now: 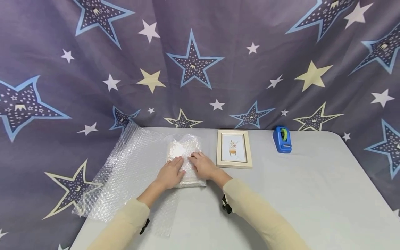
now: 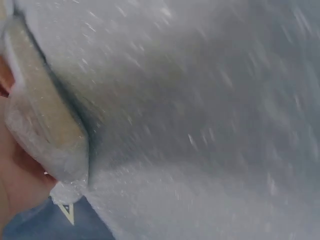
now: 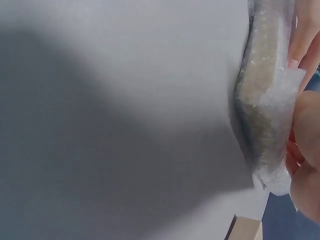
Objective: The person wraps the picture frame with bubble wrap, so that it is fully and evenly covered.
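A flat rectangular package point(image 1: 184, 149), layered in clear bubble wrap, lies on the table; a beige, wood-like edge point(image 2: 47, 95) shows through its side in both wrist views. My left hand point(image 1: 170, 172) rests on the package's left part with its fingers stretched forward. On the right part lies my right hand point(image 1: 203, 166), its fingers pointing left and touching the wrap. A wide sheet of bubble wrap point(image 1: 131, 173) spreads out from the package to the left. The right wrist view shows a loose flap of wrap point(image 3: 287, 95) beside the fingers.
A cream picture frame point(image 1: 249, 152) with a plant print lies right of the package. Farther right stands a blue tape dispenser point(image 1: 282, 147) with green tape. The white table point(image 1: 312, 191) ends at a star-patterned curtain point(image 1: 237, 83) behind and at the sides.
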Motion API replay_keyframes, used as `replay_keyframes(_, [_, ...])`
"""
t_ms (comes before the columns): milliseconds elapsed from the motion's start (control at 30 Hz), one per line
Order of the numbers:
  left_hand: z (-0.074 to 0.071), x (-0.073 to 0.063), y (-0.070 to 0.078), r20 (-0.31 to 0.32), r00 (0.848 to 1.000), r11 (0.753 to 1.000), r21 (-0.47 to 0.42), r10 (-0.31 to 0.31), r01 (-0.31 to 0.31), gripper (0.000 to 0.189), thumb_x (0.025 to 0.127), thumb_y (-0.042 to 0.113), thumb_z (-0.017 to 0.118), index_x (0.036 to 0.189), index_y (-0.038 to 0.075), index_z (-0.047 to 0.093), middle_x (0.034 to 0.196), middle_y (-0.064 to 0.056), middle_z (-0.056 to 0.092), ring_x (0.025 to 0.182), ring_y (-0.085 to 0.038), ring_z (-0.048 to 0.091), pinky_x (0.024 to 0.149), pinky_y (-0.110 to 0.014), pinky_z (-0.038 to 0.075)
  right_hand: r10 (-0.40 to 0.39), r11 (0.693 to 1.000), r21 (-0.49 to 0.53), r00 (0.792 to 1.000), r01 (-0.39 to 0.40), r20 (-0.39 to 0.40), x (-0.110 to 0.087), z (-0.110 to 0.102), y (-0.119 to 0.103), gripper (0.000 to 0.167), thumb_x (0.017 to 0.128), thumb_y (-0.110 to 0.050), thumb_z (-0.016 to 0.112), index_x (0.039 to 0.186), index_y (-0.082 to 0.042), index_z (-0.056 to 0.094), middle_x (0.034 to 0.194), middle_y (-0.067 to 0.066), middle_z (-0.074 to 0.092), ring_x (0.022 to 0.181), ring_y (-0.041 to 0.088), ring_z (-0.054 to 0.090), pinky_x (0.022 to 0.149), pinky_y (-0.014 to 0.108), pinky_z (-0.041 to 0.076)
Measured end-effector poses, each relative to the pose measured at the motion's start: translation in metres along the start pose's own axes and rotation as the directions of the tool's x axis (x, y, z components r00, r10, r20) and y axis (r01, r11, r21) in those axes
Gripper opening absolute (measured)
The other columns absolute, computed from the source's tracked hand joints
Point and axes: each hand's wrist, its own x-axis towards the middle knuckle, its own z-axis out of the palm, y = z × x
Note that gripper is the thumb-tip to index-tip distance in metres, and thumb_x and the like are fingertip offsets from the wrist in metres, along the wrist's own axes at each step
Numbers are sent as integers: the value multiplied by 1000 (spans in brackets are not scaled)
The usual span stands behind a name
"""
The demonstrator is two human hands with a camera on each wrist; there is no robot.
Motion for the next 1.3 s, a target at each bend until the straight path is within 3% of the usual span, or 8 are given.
replay_keyframes(167, [-4, 2, 1, -59, 997, 990, -137, -40, 32, 54, 96, 28, 53, 139, -4, 45, 146, -21, 47, 138, -38, 42, 116, -51, 34, -12, 997, 73, 998, 17, -58, -3, -1, 0, 38, 91, -11, 60, 128, -2, 58, 128, 12, 57, 120, 26, 53, 109, 36, 44])
replay_keyframes(300, [-9, 6, 6, -102, 994, 993, -112, -48, 36, 50, 98, 27, 50, 137, -3, 47, 142, -23, 50, 136, -38, 45, 115, -50, 37, 9, 993, 116, 993, 5, -114, -4, -6, 0, 37, 90, -11, 61, 126, 0, 60, 129, 14, 56, 122, 28, 53, 110, 37, 44])
replay_keyframes(467, [-8, 10, 12, -18, 999, 999, 18, -30, 30, 55, 101, 30, 43, 144, -2, 37, 153, -21, 36, 145, -37, 30, 119, -53, 28, 25, 998, 66, 997, -19, -79, -4, -10, 1, 43, 91, -15, 61, 131, 1, 55, 132, 14, 56, 126, 27, 52, 113, 36, 42])
replay_keyframes(600, [-3, 11, 15, 53, 998, 998, 47, -32, 30, 56, 103, 32, 39, 149, 0, 30, 158, -18, 27, 148, -34, 24, 121, -53, 23, 13, 1000, 13, 999, -12, -34, -5, -9, 1, 43, 93, -17, 60, 131, 0, 55, 132, 14, 57, 126, 28, 51, 114, 37, 41])
replay_keyframes(800, [4, 11, 14, 57, 998, 999, 39, -31, 29, 56, 103, 29, 39, 148, -1, 30, 157, -18, 28, 147, -35, 27, 121, -54, 23, 15, 998, -60, 1000, -14, 16, -4, -2, 2, 41, 96, -20, 55, 133, -2, 54, 134, 10, 56, 128, 26, 50, 117, 36, 36])
replay_keyframes(1033, [-2, 11, 15, 57, 998, 996, 90, -17, 12, 54, 102, 26, 40, 146, -4, 34, 154, -21, 33, 144, -37, 31, 119, -54, 28, 18, 994, -109, 998, -12, 55, 0, -8, -4, 39, 96, -20, 52, 132, -3, 55, 134, 10, 56, 128, 26, 50, 119, 38, 33])
replay_keyframes(1167, [-11, 14, 14, 101, 995, 999, 48, -23, 18, 55, 101, 26, 42, 146, -4, 33, 155, -21, 32, 145, -38, 31, 119, -54, 28, 19, 997, -80, 999, -16, 39, 1, -11, -3, 38, 95, -18, 54, 130, -3, 57, 131, 11, 57, 125, 27, 51, 117, 37, 36])
replay_keyframes(1300, [-18, 16, 11, 63, 998, 996, -78, -31, 36, 53, 99, 26, 47, 143, -3, 39, 151, -21, 40, 142, -37, 36, 119, -50, 31, 36, 998, 46, 999, -36, 7, -1, -13, 0, 41, 91, -14, 60, 129, 0, 56, 130, 14, 55, 124, 29, 52, 113, 37, 41])
